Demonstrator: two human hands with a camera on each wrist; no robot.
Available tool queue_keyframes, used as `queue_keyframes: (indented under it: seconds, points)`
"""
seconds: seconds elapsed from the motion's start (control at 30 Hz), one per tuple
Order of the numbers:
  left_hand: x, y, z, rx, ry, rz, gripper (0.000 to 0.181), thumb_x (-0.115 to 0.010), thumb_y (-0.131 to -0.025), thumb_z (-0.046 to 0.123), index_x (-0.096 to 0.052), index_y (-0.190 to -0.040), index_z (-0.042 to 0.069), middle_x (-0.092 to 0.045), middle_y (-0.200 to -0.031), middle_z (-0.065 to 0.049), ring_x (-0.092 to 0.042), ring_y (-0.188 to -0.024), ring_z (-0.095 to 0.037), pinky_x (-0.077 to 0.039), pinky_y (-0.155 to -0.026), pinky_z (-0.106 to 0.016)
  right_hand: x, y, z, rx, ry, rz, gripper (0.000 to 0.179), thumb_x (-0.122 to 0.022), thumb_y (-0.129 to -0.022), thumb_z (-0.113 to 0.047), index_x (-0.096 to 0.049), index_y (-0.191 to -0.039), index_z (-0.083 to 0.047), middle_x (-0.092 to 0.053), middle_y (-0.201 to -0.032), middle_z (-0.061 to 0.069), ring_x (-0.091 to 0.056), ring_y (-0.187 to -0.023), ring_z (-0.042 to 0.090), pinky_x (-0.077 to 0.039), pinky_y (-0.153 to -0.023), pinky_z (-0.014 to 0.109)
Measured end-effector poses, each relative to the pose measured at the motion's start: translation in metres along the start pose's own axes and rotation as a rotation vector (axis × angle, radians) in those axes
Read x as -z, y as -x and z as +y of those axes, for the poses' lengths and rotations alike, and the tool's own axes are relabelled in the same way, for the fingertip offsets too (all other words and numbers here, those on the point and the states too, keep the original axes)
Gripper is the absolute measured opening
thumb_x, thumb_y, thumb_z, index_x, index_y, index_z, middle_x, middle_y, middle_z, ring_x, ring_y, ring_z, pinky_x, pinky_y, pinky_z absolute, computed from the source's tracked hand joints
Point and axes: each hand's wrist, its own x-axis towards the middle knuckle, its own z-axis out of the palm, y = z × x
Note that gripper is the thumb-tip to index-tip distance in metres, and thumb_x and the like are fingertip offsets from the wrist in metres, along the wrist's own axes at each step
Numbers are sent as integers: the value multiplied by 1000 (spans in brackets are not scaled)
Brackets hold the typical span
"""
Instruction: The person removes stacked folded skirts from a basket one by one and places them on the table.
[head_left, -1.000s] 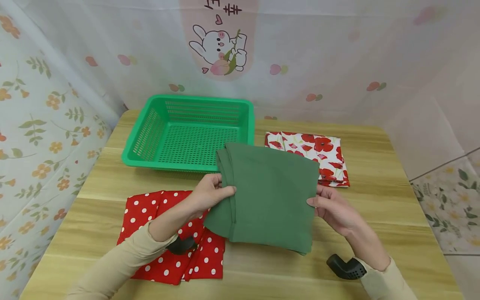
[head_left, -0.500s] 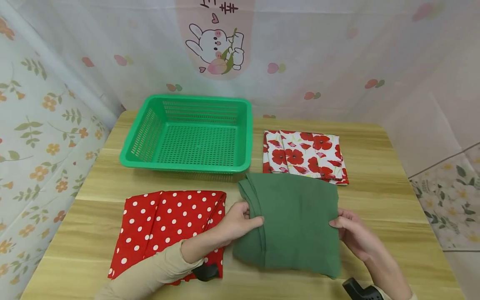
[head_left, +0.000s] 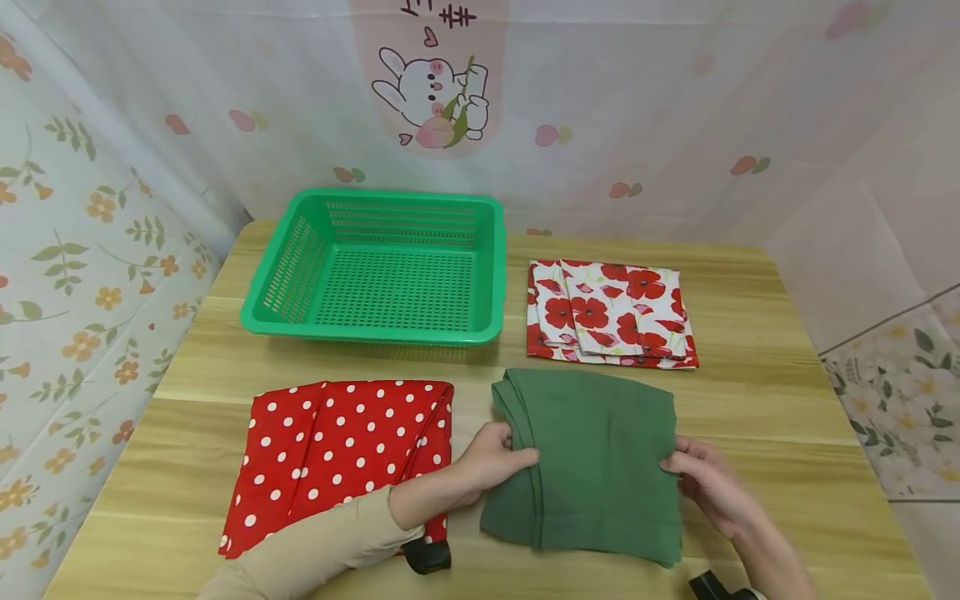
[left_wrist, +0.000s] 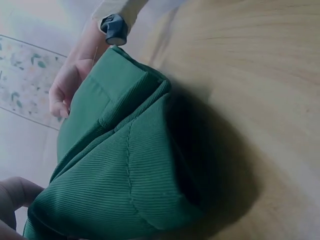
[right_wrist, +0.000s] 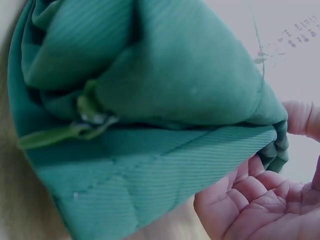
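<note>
A folded green cloth (head_left: pixel 603 467) lies at or just above the wooden table in the head view; whether all of it touches is unclear. My left hand (head_left: pixel 491 458) pinches its left folded edge, thumb on top. On the opposite edge my right hand (head_left: pixel 705 479) pinches it too, with the thumb above and fingers underneath. Stitching and layered folds of the green cloth (left_wrist: pixel 115 170) show in the left wrist view. In the right wrist view a small green pull tab with a metal piece (right_wrist: pixel 92 120) hangs at the cloth's edge.
Left of the green cloth lies a folded red polka-dot cloth (head_left: pixel 337 442), partly under my left forearm. A green plastic basket (head_left: pixel 375 333) stands at the back left. A folded white cloth with red poppies (head_left: pixel 611 312) is behind the green cloth, on the wooden table (head_left: pixel 795 433).
Both hands have brought the green cloth down, rightward and nearer to me. It no longer overlaps the basket, the poppy cloth or the polka-dot cloth. In the last half second it moved only slightly.
</note>
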Motion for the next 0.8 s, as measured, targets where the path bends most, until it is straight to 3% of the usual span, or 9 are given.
queue_keyframes:
  seconds: [0.1,0.2,0.3,0.4,0.63,0.8]
  points:
    - [-1,-5,-6,12,-12,14,19,-62,-86,8,-64,-101,-2,-69,-86,-7,-64,-79,-13,-50,-68,-26,0,-2,2,-45,68,65,31,-42,-90,1,-65,-98,-17,-68,-86,-7,-62,-80,7,-49,-74,28]
    - [0,-10,-11,22,-27,33,17,-62,-85,8,-63,-98,-2,-67,-81,-5,-62,-76,-12,-49,-66,-25,-1,-5,3,-75,131,116,25,-44,-90,-1,-61,-108,-6,-67,-89,-7,-62,-82,8,-50,-76,29]
    - [1,-15,-15,36,-35,50,17,-62,-85,9,-63,-98,-2,-67,-80,-4,-62,-76,-12,-49,-65,-24,-1,-8,5,-80,183,160,35,-46,-90,-3,-50,-121,11,-67,-93,-7,-62,-85,8,-51,-76,27]
    - [2,-18,-17,50,-23,59,18,-63,-86,9,-63,-100,-2,-68,-81,-5,-64,-77,-13,-50,-66,-25,-2,-10,7,-59,235,207,42,-46,-90,-2,-41,-124,21,-65,-92,-7,-61,-84,6,-52,-74,25]
    - [2,-24,-17,56,32,71,22,-63,-85,8,-63,-103,-4,-69,-88,-8,-66,-82,-17,-52,-70,-26,0,-13,11,-18,357,360,22,-52,-89,0,-52,-106,14,-60,-75,-5,-55,-66,4,-48,-58,22]
    - [6,-25,-15,89,-22,76,29,-65,-83,11,-59,-107,-4,-64,-93,-6,-59,-88,-16,-50,-76,-31,-2,-17,12,-25,520,452,28,-59,-87,-2,-52,-107,15,-57,-74,1,-50,-64,4,-45,-56,21]
